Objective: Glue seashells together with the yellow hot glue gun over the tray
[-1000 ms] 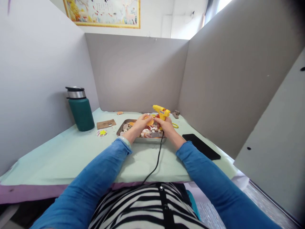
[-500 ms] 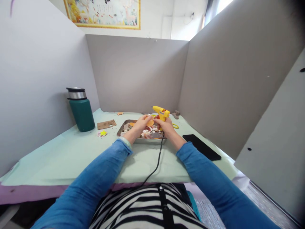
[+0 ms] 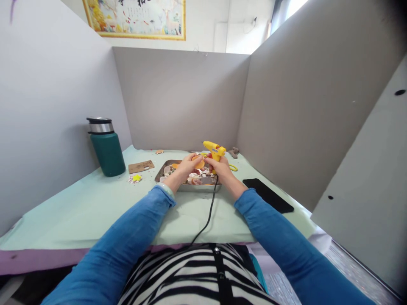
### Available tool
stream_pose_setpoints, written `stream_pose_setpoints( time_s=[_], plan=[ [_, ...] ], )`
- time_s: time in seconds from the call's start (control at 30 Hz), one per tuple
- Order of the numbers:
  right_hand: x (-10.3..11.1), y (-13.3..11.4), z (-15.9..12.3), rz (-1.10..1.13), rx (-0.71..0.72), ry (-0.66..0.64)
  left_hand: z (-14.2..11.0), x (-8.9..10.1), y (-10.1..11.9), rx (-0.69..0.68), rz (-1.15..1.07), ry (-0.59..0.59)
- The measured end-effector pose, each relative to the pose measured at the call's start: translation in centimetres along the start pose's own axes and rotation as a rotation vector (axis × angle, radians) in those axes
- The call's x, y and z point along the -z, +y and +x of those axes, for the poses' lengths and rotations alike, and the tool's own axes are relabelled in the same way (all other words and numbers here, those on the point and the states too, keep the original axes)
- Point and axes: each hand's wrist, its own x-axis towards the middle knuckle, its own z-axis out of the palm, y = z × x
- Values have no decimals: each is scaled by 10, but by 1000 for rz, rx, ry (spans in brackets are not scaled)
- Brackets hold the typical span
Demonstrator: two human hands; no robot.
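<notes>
My right hand [image 3: 220, 167] grips a yellow glue gun [image 3: 215, 150] by its handle, its black cord [image 3: 208, 216] trailing back toward my body. My left hand [image 3: 187, 164] pinches a small orange shell piece [image 3: 200, 163] right beside the gun's nozzle. Both hands hover over a metal tray [image 3: 163, 169] filled with several shells and small pieces.
A green flask [image 3: 107, 147] with a steel lid stands at the left. A brown card [image 3: 141, 166] and a yellow star piece [image 3: 136, 178] lie left of the tray. A black phone [image 3: 267, 195] lies at the right. Grey partition walls enclose the pale green tabletop [image 3: 95, 203].
Nothing has visibly changed apart from a slight shift of the camera.
</notes>
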Motion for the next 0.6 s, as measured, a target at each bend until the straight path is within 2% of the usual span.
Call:
stream_pose_setpoints(
  time_s=[0.23,0.6],
  plan=[
    [1,1,0,-22,4,-19,-1,0,0,5,-47,6],
    [1,2,1,68,-3,-23,1,4,-2,24,-86,-49]
  ],
)
